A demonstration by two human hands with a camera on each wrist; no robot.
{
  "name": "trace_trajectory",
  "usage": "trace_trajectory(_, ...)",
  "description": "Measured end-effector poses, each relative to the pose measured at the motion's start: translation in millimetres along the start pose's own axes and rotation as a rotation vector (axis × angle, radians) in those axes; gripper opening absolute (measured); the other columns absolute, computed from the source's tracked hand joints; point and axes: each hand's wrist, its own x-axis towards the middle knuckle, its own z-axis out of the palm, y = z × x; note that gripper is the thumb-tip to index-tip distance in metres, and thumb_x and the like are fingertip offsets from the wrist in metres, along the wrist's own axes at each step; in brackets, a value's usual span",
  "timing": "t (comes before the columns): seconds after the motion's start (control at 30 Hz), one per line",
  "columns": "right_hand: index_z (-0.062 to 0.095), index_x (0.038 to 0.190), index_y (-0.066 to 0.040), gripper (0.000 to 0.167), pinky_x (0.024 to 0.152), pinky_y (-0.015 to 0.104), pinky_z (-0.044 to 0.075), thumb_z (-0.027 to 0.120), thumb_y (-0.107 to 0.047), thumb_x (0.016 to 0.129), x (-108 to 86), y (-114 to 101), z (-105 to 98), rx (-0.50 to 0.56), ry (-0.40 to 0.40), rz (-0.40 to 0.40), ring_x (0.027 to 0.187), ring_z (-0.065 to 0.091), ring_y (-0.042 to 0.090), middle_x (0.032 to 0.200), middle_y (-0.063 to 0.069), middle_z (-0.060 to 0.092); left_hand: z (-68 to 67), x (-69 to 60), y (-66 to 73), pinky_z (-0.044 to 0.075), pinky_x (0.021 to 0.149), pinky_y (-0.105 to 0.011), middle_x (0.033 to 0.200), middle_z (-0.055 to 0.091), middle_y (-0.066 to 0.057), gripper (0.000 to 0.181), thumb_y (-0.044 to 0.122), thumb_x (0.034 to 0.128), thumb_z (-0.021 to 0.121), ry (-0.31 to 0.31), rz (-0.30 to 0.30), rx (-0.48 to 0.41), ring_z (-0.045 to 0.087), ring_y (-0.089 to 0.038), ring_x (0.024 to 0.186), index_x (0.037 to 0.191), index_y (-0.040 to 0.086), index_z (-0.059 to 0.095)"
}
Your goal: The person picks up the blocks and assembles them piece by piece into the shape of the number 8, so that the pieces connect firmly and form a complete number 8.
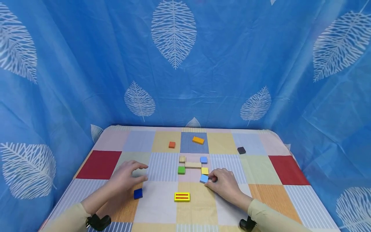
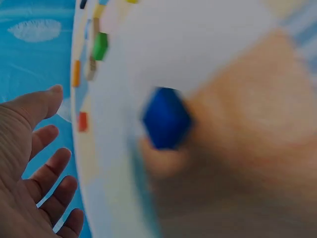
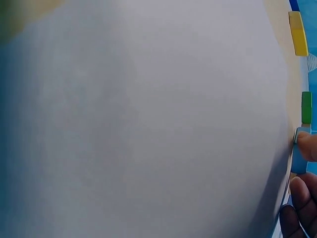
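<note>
My right hand (image 1: 226, 185) pinches a light blue block (image 1: 204, 178) between thumb and fingers, just below a yellow block (image 1: 204, 170). In the right wrist view the light blue block (image 3: 299, 156) is at the right edge, with fingertips on it. My left hand (image 1: 126, 175) is held over the cloth with its fingers apart, holding nothing, above and left of a dark blue block (image 1: 138, 193). The left wrist view shows this hand (image 2: 37, 163) beside the dark blue block (image 2: 167, 119). A long wooden block (image 1: 193, 165) lies between the yellow block and a green block (image 1: 181, 170).
A striped wooden block (image 1: 182, 159) and a blue block (image 1: 204, 159) lie behind the long one. Farther back are red-orange (image 1: 172, 145), orange (image 1: 198, 140) and black (image 1: 241, 150) blocks. A yellow block with red stripes (image 1: 182, 197) lies near the front on the patchwork cloth (image 1: 156, 203).
</note>
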Motion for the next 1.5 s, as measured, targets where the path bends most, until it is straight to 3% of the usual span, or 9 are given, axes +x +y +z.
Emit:
trace_trajectory(0.2, 0.070, 0.083, -0.027, 0.025, 0.080, 0.039, 0.038, 0.091, -0.037, 0.075, -1.3, 1, 0, -0.007, 0.004, 0.009, 0.073, 0.047, 0.006, 0.071, -0.021, 0.052, 9.4, -30.9, -25.3, 0.050, 0.092, -0.055, 0.120, 0.065, -0.003, 0.050, 0.045, 0.0771, 0.087, -0.023, -0.060, 0.014, 0.056, -0.028, 0.112, 0.119, 0.022, 0.074)
trace_trajectory(0.43, 0.070, 0.082, -0.027, 0.023, 0.079, 0.039, 0.037, 0.090, -0.035, 0.075, -1.2, 2, -1, -0.005, 0.000, 0.016, 0.073, 0.047, 0.007, 0.071, -0.020, 0.052, 25.0, -49.8, -34.4, 0.050, 0.093, -0.055, 0.116, 0.065, 0.001, 0.054, 0.047, 0.0714, 0.090, 0.019, -0.070, 0.040, 0.057, -0.024, 0.112, 0.118, 0.025, 0.074)
trace_trajectory(0.87, 0.070, 0.083, -0.028, 0.024, 0.079, 0.039, 0.037, 0.091, -0.036, 0.074, -1.1, 1, 1, 0.009, 0.007, 0.004, 0.073, 0.047, 0.006, 0.071, -0.020, 0.054, 35.6, -59.4, -43.8, 0.046, 0.098, -0.057, 0.113, 0.066, 0.003, 0.042, 0.042, 0.0783, 0.088, 0.053, -0.096, 0.017, 0.057, -0.028, 0.114, 0.112, 0.020, 0.074)
trace_trajectory(1.5, 0.069, 0.082, -0.028, 0.024, 0.079, 0.039, 0.037, 0.091, -0.037, 0.074, -0.9, 3, 3, 0.003, 0.008, -0.012, 0.073, 0.047, 0.006, 0.071, -0.021, 0.053, 41.7, -64.2, -45.3, 0.048, 0.094, -0.055, 0.114, 0.065, 0.002, 0.039, 0.040, 0.0779, 0.088, 0.076, -0.109, 0.025, 0.056, -0.025, 0.110, 0.110, 0.022, 0.075)
